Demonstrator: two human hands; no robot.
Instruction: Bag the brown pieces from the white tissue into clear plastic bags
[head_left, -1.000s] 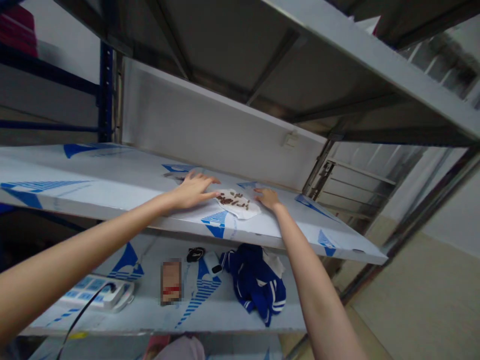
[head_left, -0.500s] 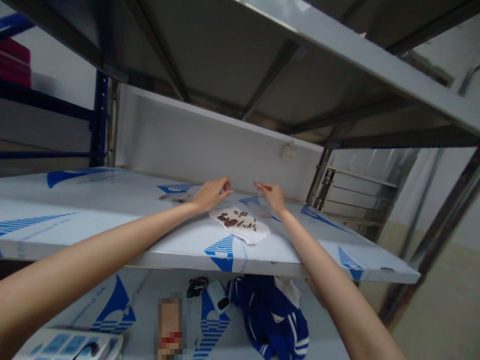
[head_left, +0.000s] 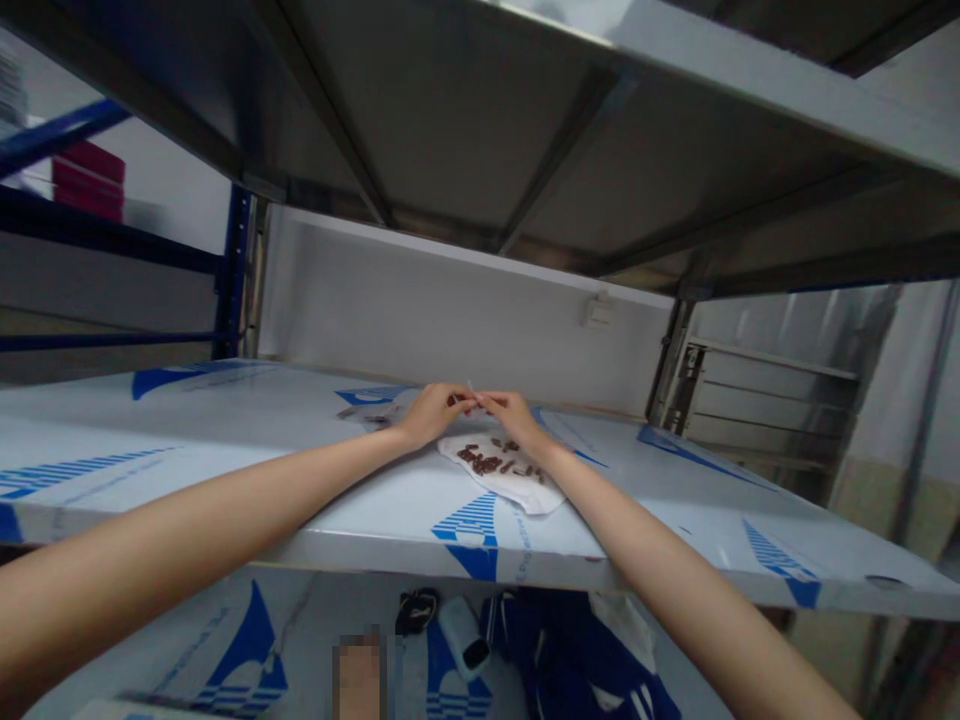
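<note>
My left hand (head_left: pixel 441 408) and my right hand (head_left: pixel 508 412) meet above the far edge of a white paper sheet (head_left: pixel 534 492), fingertips touching or nearly so. The right thumb and fingers pinch a small, thin, clear piece (head_left: pixel 471 386), whose tip sticks up between the hands. The left fingers are closed at the same spot; whatever they grip is too small to make out. On the paper lie several reddish-brown pieces (head_left: pixel 480 460), like small beans or pods, in a cluster. A few greenish-brown pieces (head_left: pixel 534 472) are scattered to their right, partly hidden by my right wrist.
The paper rests on a film-covered metal shelf (head_left: pixel 247 470). A flat clear packet (head_left: pixel 367 413) lies behind my left forearm. Another shelf (head_left: pixel 450 130) hangs low overhead. Below are a blue garment (head_left: pixel 570 650), a light-blue device (head_left: pixel 461 635) and a black item (head_left: pixel 417 610).
My right hand has moved left and my left hand has closed its fingers; the two now meet over the paper. The camera view has shifted slightly.
</note>
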